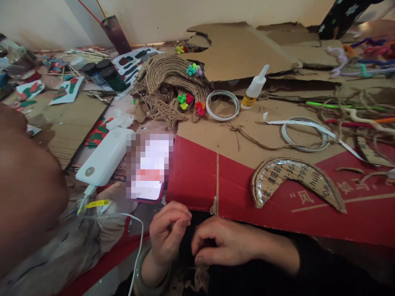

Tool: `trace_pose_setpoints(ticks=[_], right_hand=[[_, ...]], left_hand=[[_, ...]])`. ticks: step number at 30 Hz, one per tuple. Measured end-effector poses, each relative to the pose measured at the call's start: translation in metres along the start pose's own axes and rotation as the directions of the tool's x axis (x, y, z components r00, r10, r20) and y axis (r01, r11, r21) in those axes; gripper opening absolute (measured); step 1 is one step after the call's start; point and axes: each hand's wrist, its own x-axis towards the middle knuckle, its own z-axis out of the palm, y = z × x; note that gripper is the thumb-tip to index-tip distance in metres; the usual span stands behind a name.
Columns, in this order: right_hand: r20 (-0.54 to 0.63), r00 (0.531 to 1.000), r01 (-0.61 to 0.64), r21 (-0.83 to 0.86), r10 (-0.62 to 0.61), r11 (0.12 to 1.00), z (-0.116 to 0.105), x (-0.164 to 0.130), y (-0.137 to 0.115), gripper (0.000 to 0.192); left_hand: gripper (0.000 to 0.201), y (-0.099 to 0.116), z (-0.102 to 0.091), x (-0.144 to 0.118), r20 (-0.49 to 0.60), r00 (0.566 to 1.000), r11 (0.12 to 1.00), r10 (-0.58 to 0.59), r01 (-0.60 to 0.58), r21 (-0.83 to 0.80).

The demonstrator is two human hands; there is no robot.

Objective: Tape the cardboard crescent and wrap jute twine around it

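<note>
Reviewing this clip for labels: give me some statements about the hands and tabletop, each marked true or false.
1. The white bottle stands beside a white ring. True.
2. The right hand grips the white bottle. False: it is well apart from it.
3. A white cable is plugged into the power bank. True.
4. The cardboard crescent lies on the power bank. False: it lies on red cardboard.
5. The left hand is nearer the phone than the right hand. True.

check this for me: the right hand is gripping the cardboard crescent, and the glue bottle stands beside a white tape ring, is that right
Not quite: the right hand isn't gripping the cardboard crescent; the head view shows it lying on the red board, apart from that hand. The glue bottle does stand beside a white tape ring.
</note>
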Motion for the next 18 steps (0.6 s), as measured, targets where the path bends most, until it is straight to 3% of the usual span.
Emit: trace_pose_setpoints(ticks=[13, 16, 18], right_hand=[[-0.012, 0.999, 0.038, 0.052, -0.038, 0.998, 0.0, 0.007, 0.001, 0.023], [-0.007, 0.999, 0.042, 0.032, -0.042, 0.999, 0.0, 0.009, 0.0, 0.022], [0.006, 1.0, 0.028, 0.01, -0.028, 1.0, 0.002, 0.011, 0.0, 0.023]], left_hand=[[0.023, 0.007, -0.002, 0.003, 0.02, 0.999, 0.999, -0.03, 0.03, -0.031], [0.025, 0.016, -0.004, -0.004, -0.032, 0.998, 0.999, -0.049, 0.048, -0.011], [0.028, 0.021, -0.009, -0.009, -0.122, 0.992, 0.997, -0.025, 0.033, 0.064]])
